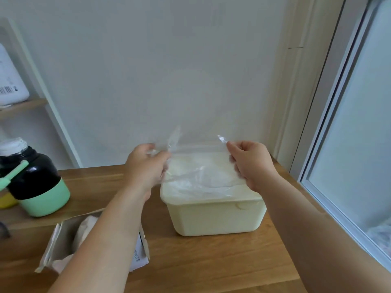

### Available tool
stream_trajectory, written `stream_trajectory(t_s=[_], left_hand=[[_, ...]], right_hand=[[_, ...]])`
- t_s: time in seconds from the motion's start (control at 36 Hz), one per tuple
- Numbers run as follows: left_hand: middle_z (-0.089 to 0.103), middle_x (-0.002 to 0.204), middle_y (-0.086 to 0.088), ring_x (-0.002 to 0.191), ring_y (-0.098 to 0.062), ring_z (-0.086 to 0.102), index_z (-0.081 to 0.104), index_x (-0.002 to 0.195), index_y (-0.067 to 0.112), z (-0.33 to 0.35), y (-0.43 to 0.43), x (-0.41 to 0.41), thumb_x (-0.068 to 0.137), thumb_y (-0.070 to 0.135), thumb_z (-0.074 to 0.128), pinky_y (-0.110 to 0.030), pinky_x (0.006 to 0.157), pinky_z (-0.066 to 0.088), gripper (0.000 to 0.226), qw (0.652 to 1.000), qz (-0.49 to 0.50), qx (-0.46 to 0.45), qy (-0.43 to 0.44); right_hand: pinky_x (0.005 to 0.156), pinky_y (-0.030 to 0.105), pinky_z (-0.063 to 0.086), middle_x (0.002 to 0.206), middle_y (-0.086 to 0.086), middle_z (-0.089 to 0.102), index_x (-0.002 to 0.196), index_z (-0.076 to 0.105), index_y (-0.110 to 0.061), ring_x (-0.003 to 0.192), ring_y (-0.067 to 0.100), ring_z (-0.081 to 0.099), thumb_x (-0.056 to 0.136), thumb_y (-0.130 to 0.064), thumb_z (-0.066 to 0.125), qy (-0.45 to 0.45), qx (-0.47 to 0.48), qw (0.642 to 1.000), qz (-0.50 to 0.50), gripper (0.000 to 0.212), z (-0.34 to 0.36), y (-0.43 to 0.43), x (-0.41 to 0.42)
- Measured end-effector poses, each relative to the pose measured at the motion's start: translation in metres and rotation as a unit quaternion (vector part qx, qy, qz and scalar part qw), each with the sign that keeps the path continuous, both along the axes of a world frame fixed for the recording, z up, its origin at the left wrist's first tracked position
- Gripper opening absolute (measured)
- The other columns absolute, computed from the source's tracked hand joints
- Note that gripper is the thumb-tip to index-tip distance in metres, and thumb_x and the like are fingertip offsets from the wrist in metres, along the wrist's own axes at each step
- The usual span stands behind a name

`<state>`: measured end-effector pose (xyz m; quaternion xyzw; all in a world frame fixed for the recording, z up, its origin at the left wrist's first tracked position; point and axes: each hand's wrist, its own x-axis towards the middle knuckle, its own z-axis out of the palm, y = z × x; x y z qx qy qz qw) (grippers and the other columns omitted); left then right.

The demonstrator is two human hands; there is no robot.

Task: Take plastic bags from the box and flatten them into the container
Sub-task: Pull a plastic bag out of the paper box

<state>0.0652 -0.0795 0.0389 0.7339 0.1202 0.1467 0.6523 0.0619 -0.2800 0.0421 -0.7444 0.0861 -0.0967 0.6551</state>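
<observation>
A clear plastic bag (201,161) is stretched between my hands just above the cream container (213,218). My left hand (146,166) pinches the bag's left edge and my right hand (251,163) pinches its right edge. The container stands on the wooden table against the wall, with more clear plastic lying inside it. An open cardboard box (63,240) with crumpled bags in it lies at the table's front left, partly hidden under my left forearm.
A black and mint-green jar (36,182) with a white lid stands at the left of the wooden table (211,261). Behind it a shelf holds a white appliance (10,85). A window frame (330,144) borders the table on the right.
</observation>
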Motion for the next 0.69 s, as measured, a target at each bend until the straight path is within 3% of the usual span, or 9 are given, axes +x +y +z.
stream_trajectory(t_s=[0.08, 0.14, 0.22, 0.28, 0.33, 0.44, 0.53, 0.58, 0.69], left_hand=[[0.055, 0.124, 0.0, 0.101, -0.014, 0.055, 0.036, 0.144, 0.016, -0.002, 0.007, -0.003, 0.089, 0.024, 0.063, -0.028, 0.081, 0.041, 0.062, 0.977, 0.14, 0.139, -0.085], [0.05, 0.126, -0.002, 0.105, -0.013, 0.051, 0.038, 0.142, 0.013, 0.002, 0.005, -0.01, 0.09, 0.023, 0.063, -0.027, 0.085, 0.039, 0.058, 0.932, 0.175, 0.216, -0.233], [0.057, 0.109, 0.005, 0.102, -0.013, 0.055, 0.06, 0.125, 0.011, 0.007, -0.008, -0.01, 0.088, 0.029, 0.06, -0.026, 0.086, 0.043, 0.041, 0.857, 0.011, 0.337, -0.39], [0.065, 0.111, 0.006, 0.107, -0.008, 0.053, 0.068, 0.118, 0.02, 0.007, -0.019, -0.006, 0.084, 0.047, 0.055, -0.024, 0.094, 0.04, 0.046, 0.837, -0.159, 0.406, -0.332], [0.055, 0.135, 0.009, 0.126, -0.007, 0.043, 0.061, 0.128, 0.033, 0.003, -0.026, 0.0, 0.081, 0.059, 0.058, -0.03, 0.107, 0.033, 0.053, 0.81, -0.274, 0.489, -0.17], [0.026, 0.157, 0.01, 0.144, -0.015, 0.025, 0.036, 0.146, 0.04, -0.011, -0.028, 0.014, 0.086, 0.05, 0.064, -0.037, 0.114, 0.028, 0.067, 0.718, -0.344, 0.601, 0.075], [0.028, 0.156, 0.011, 0.143, -0.016, 0.029, 0.029, 0.15, 0.037, -0.017, -0.032, 0.021, 0.089, 0.05, 0.061, -0.035, 0.113, 0.03, 0.07, 0.7, -0.35, 0.608, 0.131], [0.03, 0.156, 0.01, 0.142, -0.017, 0.031, 0.028, 0.15, 0.036, -0.021, -0.036, 0.026, 0.09, 0.047, 0.06, -0.034, 0.113, 0.031, 0.069, 0.692, -0.35, 0.615, 0.144], [0.043, 0.148, 0.004, 0.133, -0.021, 0.041, 0.041, 0.144, 0.031, -0.03, -0.04, 0.035, 0.093, 0.034, 0.056, -0.038, 0.108, 0.037, 0.054, 0.679, -0.356, 0.624, 0.154]], right_hand=[[0.05, 0.027, 0.033, 0.061, 0.004, 0.052, 0.065, 0.05, -0.01, 0.05, 0.019, 0.04, 0.093, -0.026, 0.053, -0.015, -0.117, 0.992, -0.04, 0.032, -0.005, -0.01, 0.007], [0.055, 0.03, 0.036, 0.067, 0.009, 0.055, 0.076, 0.058, 0.0, 0.057, 0.022, 0.045, 0.092, -0.028, 0.053, -0.012, -0.174, 0.983, -0.054, 0.033, -0.01, -0.016, 0.011], [0.058, 0.029, 0.036, 0.069, 0.01, 0.054, 0.09, 0.06, 0.009, 0.062, 0.023, 0.048, 0.092, -0.027, 0.053, 0.003, -0.244, 0.969, -0.048, 0.037, -0.016, -0.023, 0.019], [0.059, 0.029, 0.035, 0.071, 0.009, 0.055, 0.092, 0.06, 0.007, 0.066, 0.024, 0.051, 0.092, -0.027, 0.051, 0.015, -0.287, 0.957, -0.042, 0.035, -0.018, -0.024, 0.023], [0.063, 0.028, 0.037, 0.086, 0.007, 0.062, 0.101, 0.061, -0.002, 0.083, 0.027, 0.057, 0.095, -0.03, 0.05, 0.03, -0.327, 0.944, -0.034, 0.03, -0.02, -0.024, 0.024], [0.08, 0.033, 0.039, 0.132, 0.01, 0.048, 0.142, 0.034, -0.02, 0.116, 0.03, 0.049, 0.098, -0.034, 0.047, 0.039, -0.445, 0.893, -0.044, 0.048, -0.021, -0.021, 0.016], [0.096, 0.033, 0.035, 0.136, 0.004, 0.043, 0.14, 0.04, -0.024, 0.123, 0.026, 0.042, 0.097, -0.037, 0.048, -0.073, -0.535, 0.841, -0.02, 0.045, -0.016, -0.016, 0.008], [0.093, 0.027, 0.037, 0.131, -0.003, 0.052, 0.13, 0.053, -0.025, 0.117, 0.019, 0.049, 0.094, -0.038, 0.053, -0.104, -0.525, 0.842, 0.061, 0.038, -0.013, -0.012, 0.007], [0.103, 0.023, 0.031, 0.144, -0.006, 0.044, 0.14, 0.044, -0.024, 0.13, 0.013, 0.042, 0.088, -0.037, 0.064, 0.078, -0.507, 0.826, 0.232, 0.057, -0.018, -0.01, 0.012]])
